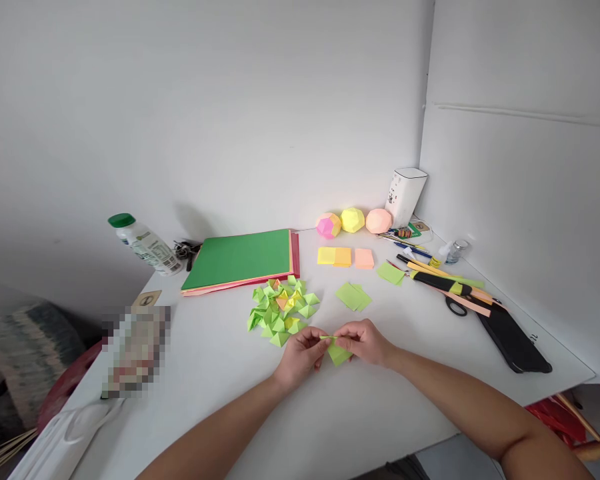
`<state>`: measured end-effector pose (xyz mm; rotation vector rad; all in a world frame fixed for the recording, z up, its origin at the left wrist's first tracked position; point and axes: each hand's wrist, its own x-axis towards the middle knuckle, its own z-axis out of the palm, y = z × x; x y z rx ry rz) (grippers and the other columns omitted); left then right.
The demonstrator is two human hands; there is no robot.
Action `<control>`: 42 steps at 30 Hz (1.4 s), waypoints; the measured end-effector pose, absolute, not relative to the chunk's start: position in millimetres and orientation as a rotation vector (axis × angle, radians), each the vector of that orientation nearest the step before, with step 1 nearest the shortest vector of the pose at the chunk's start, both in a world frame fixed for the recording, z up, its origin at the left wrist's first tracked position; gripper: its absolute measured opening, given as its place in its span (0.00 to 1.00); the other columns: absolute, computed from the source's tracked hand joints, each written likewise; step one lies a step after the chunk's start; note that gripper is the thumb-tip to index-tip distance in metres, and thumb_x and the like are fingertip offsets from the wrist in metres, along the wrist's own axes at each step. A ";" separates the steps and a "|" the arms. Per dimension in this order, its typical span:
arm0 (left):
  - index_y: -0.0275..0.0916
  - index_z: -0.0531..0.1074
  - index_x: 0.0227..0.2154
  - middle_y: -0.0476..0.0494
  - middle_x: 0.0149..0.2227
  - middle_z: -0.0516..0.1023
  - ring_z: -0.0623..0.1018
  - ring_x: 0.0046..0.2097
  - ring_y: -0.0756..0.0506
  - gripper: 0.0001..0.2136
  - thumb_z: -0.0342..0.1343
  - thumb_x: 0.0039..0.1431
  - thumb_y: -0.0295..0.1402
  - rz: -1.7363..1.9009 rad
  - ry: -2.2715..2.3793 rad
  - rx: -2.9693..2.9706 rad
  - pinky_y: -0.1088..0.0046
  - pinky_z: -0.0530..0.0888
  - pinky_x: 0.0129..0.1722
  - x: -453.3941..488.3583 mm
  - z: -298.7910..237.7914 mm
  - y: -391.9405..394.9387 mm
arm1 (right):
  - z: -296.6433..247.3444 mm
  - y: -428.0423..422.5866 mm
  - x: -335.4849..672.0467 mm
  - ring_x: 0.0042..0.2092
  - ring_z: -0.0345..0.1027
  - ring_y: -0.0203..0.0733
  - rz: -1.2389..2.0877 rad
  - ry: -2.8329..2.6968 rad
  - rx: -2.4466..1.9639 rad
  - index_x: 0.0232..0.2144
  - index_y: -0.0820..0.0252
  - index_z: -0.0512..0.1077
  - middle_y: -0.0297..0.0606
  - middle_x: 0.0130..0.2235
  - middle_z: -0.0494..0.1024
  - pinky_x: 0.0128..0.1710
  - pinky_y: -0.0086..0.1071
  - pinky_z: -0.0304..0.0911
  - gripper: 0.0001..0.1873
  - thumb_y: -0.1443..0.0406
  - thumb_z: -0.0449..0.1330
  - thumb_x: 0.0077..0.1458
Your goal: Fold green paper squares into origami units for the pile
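Note:
Both hands meet over the white table (220,373), pinching a small folded green paper piece (338,352). My left hand (303,357) grips its left side with fingers closed. My right hand (364,342) pinches its upper right edge. Just beyond the hands lies a pile of several folded green and yellow paper units (281,309). A few loose green paper squares (353,296) lie to the right of the pile.
A stack of coloured paper with a green top sheet (243,259), sticky note pads (344,257), three paper balls (353,221), a white bottle (145,244), a white box (405,195), pens and scissors (445,283), and a black case (513,340) surround the work spot.

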<state>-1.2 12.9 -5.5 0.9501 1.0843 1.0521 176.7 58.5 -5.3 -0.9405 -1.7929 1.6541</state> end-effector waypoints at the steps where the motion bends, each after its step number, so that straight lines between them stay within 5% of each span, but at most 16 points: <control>1: 0.36 0.67 0.25 0.59 0.12 0.61 0.60 0.14 0.55 0.15 0.62 0.44 0.42 1.055 1.084 0.944 0.80 0.63 0.13 -1.1 -5.4 13.0 | -4.9 58.7 176.7 0.23 0.62 0.32 1.653 -1.798 -0.942 0.33 0.66 0.75 0.31 0.21 0.69 0.22 0.29 0.69 0.17 0.56 0.59 0.50; 32: 0.38 0.64 0.22 0.57 0.12 0.63 0.61 0.15 0.54 0.12 0.59 0.49 0.39 1.149 0.995 0.866 0.80 0.62 0.14 -5.3 -10.1 13.2 | -7.6 64.1 179.8 0.22 0.64 0.32 1.787 -1.726 -0.969 0.33 0.65 0.73 0.32 0.22 0.71 0.22 0.29 0.66 0.17 0.55 0.60 0.49; 42: 0.38 0.66 0.29 0.57 0.14 0.64 0.64 0.16 0.54 0.15 0.59 0.47 0.44 1.020 1.084 1.035 0.79 0.64 0.16 -1.8 -6.7 10.4 | -2.5 62.4 178.8 0.23 0.65 0.32 1.786 -1.754 -0.969 0.34 0.65 0.74 0.33 0.23 0.73 0.23 0.28 0.66 0.18 0.54 0.60 0.49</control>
